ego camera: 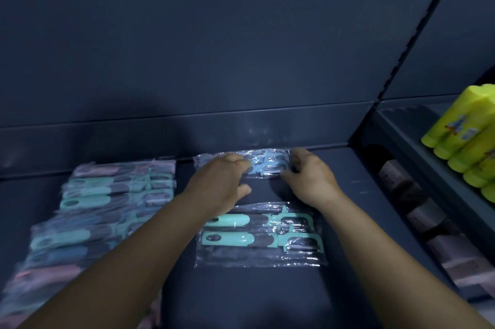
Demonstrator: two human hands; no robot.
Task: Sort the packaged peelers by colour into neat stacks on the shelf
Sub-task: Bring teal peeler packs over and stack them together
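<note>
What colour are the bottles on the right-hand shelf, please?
The plastic bottles are yellow-green with small printed labels, seen in the head view.

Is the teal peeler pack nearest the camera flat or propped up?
Flat: teal peeler pack lies on the shelf, both peelers' full outlines visible, untouched by either hand.

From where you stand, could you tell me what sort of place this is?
Probably a shop aisle being stocked: dark metal shelving with a slotted upright, many identical bagged peelers laid out, and a row of matching yellow bottles on the neighbouring shelf.
</note>
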